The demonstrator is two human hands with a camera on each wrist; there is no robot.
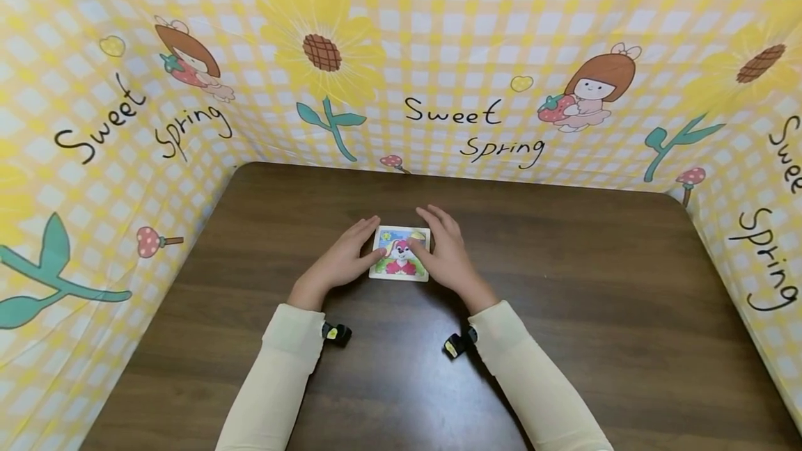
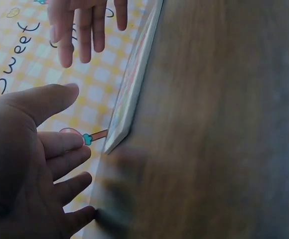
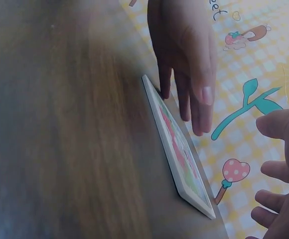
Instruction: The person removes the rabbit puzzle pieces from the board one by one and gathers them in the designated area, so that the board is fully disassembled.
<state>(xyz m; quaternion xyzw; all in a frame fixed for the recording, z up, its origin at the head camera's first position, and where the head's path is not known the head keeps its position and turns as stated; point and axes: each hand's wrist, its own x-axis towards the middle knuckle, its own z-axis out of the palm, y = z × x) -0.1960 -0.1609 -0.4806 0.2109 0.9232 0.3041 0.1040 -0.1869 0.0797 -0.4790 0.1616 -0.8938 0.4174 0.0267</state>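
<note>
From my station, the picture panel lies flat on the table, between the left hand and the right hand. Governing relation: the panel is rightward of the left hand and leftward of the right; I judge the right nearer, since its thumb overlaps more of the panel. I read both hands as spread, pinching nothing; contact I cannot tell. Long axis: side to side. The printed animal is head-first toward the patterned cloth, away from the sleeves

Head view from above, forward and down; wrist views low, close, tilted, picture panel in both.
</note>
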